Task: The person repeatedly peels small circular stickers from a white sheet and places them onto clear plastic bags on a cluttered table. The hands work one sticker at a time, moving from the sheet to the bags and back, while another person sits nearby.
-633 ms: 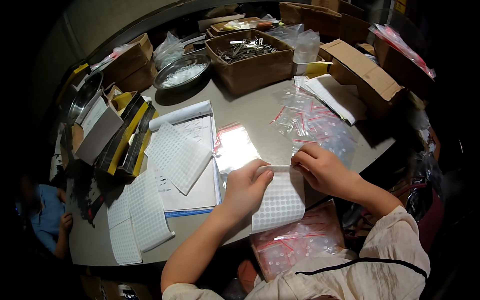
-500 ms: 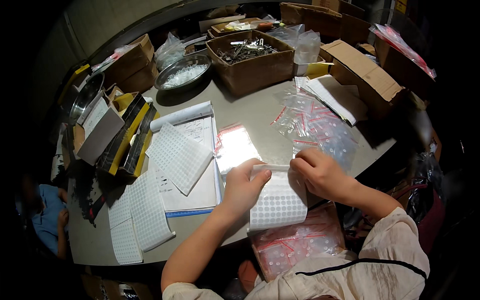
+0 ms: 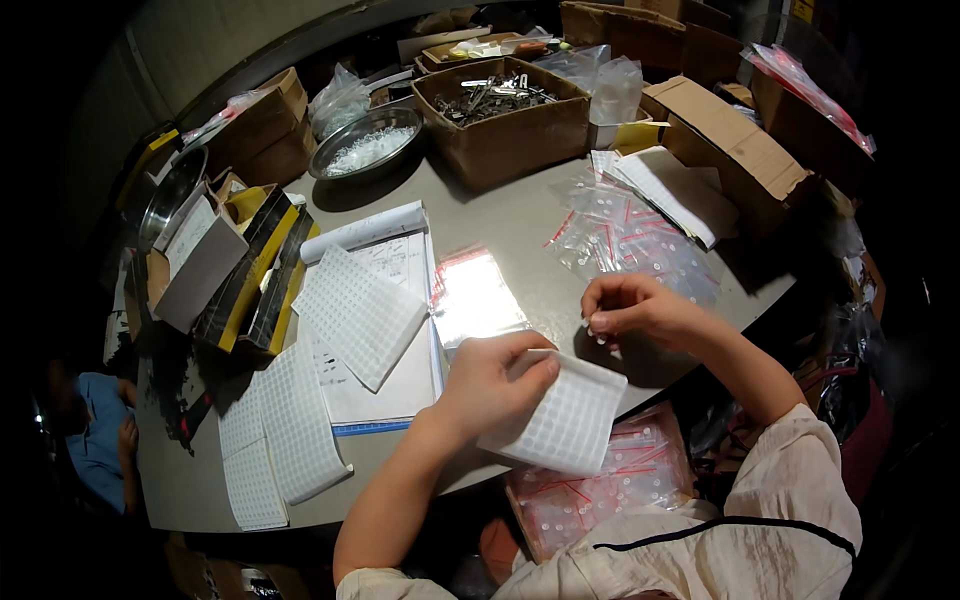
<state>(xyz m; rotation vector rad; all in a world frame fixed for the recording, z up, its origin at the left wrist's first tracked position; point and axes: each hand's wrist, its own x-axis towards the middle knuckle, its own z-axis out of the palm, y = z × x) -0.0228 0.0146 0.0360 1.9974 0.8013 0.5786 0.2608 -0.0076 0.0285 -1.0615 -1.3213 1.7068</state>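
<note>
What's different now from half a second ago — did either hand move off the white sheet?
The right hand has lifted off the white grid sheet and drawn up and right, fingertips pinched together; whether they hold anything is too small to tell. The left hand still grips the sheet's upper edge. The loose grid sheets, clear bags and cardboard box stayed put.

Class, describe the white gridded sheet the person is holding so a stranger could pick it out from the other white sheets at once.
Start at the grey table and find its near edge. There the left hand grips a white gridded sheet that hangs past the edge. Unlike the other gridded sheets, which lie flat farther left, it alone is held in a hand.
</note>
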